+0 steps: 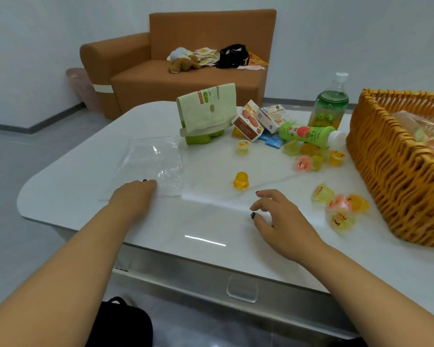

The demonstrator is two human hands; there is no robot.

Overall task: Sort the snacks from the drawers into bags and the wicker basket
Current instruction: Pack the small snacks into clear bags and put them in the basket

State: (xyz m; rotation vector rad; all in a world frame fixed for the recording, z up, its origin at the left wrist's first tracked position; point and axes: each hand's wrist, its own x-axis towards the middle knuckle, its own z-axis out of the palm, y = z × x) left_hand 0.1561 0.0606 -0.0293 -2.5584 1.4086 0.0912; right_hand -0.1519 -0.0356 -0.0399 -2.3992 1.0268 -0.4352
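Left hand (133,194) rests on the near edge of a clear, crinkled plastic bag (156,166) lying flat toward the left side of the glossy white table (60,186); fingertips touch the film, but whether they pinch it cannot be told. Right hand (278,216) hovers low over the table's near middle, fingers loosely spread and bent, holding nothing.

Nearest loose snack: an upturned amber jelly cup (241,181), alone mid-table between the hands. More small translucent jelly cups (338,209) cluster just beside the woven wicker basket (396,176) at the right edge; the basket already holds wrapped packets.

Handling, as judged: the bag is limp, slick film and likely needs its mouth held open at the rim. The jelly cups are light, smooth and squashy; best taken by the sides.

Far edge: a pale green folded pouch (207,106), small biscuit cartons (248,121), an upright green drink bottle (330,103), and another bottle lying down (308,134). Print on all is too small to read.
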